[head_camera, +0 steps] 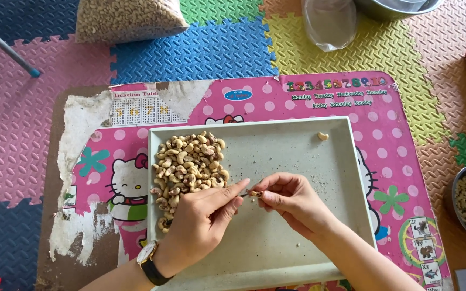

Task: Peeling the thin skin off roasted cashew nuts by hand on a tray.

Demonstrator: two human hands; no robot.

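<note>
Over the tray's (351,178) bare middle, both hands (200,221) (292,202) pinch one cashew (254,193).

2 hands (200,226), 1 tray (297,161), maybe 2 bowls (462,183)

Bright, even daylight fills the scene and colours stay vivid. Shadows are soft and short: the left hand (200,223) and right hand (292,202) cast faint grey patches on the pale tray (297,156) toward six o'clock. The clear plastic bag (329,21) at one o'clock shows mild glare. Focus is sharp at the centre; the edges look slightly softer and stretched.
</note>
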